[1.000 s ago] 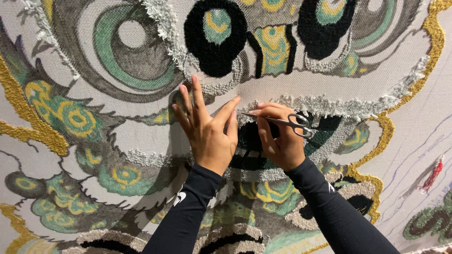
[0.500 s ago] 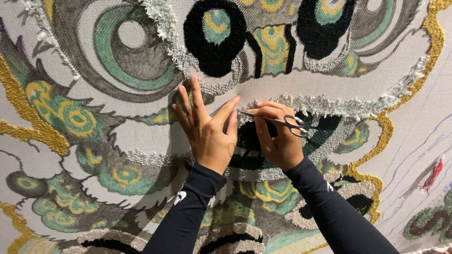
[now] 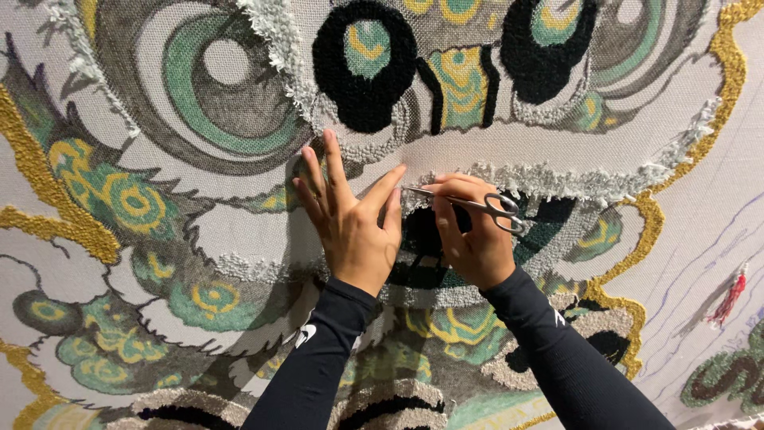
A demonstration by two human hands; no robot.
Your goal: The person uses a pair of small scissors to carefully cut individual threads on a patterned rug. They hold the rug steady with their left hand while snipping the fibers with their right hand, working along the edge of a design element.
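Tufted rug (image 3: 159,199) fills view; my left hand (image 3: 354,227) lies open, flattening pile, while my right hand (image 3: 469,239) closes its grip on small scissors (image 3: 477,205) at the white fringe (image 3: 557,179).

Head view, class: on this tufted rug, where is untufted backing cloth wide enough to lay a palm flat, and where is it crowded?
Bare backing cloth lies right of the gold border, and a band sits left of the left hand. It is crowded where the right hand holds the scissors against the white fringe.

Left hand (image 3: 354,231) flat on rug (image 3: 159,263) — scissors (image 3: 477,207) just right.
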